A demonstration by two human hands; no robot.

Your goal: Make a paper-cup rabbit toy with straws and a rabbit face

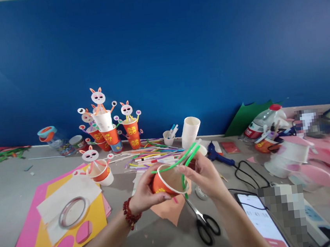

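Note:
My left hand (146, 188), with a red bead bracelet at the wrist, is wrapped round an orange paper cup (162, 185) tilted so its open mouth shows. Green pipe cleaners (191, 155) cross the cup's rim, and one hangs down its inside. The fingers of my right hand (205, 173) are closed round the pipe cleaners at the rim's right side. Under the cup lies a piece of orange paper (171, 212). Scissors with black handles (207, 227) rest on the table just below my hands.
Finished rabbit-faced cups (131, 133) stand at the back left. Loose pipe cleaners and markers (147, 156) lie behind my hands. Coloured paper with a tape roll (73, 212) is at left. A blue glue gun (220, 155), its cord, and a phone (260, 219) lie right.

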